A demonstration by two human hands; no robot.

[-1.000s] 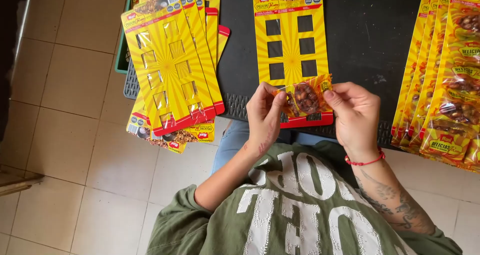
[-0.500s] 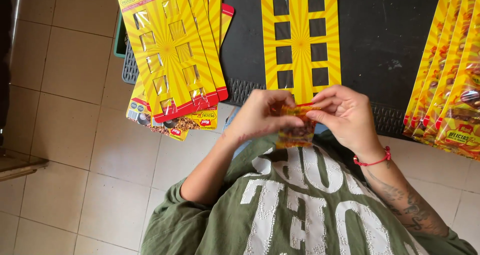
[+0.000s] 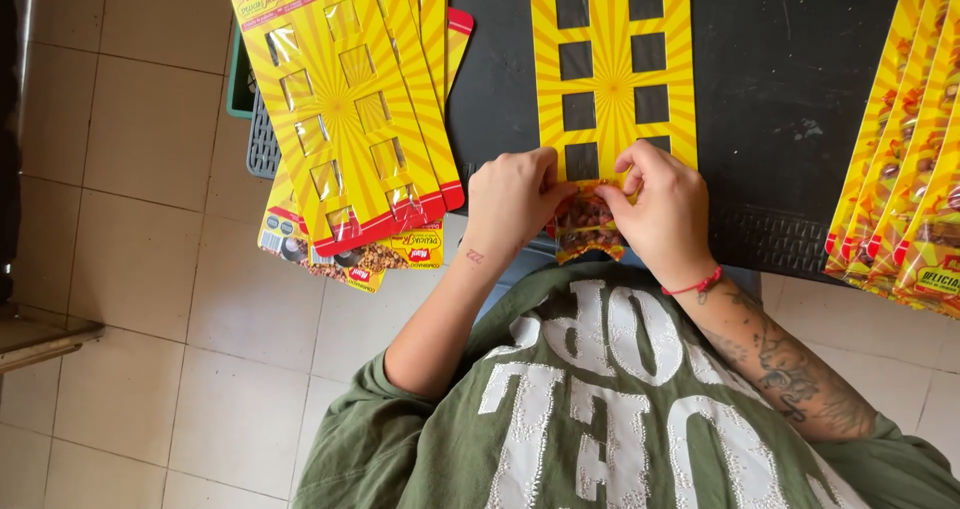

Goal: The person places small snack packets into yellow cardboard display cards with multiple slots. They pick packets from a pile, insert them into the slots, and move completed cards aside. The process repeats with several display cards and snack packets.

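A yellow display card (image 3: 612,64) with two columns of square cut-outs lies on a black table (image 3: 790,89). At its near end my left hand (image 3: 512,201) and my right hand (image 3: 662,207) pinch a small snack packet (image 3: 584,221) with a brown picture, pressing it against the card's bottom edge. The fingers of both hands cover the packet's top corners.
A fanned stack of empty yellow cards (image 3: 345,109) lies at the left, over a green crate (image 3: 242,79) and a dark grid tray (image 3: 262,141). Filled packets on cards (image 3: 905,169) are stacked at the right. Beige floor tiles (image 3: 140,299) are below.
The hands have moved the packet from just above my lap up to the card's bottom edge. The view has shifted so the card reaches lower in the picture.
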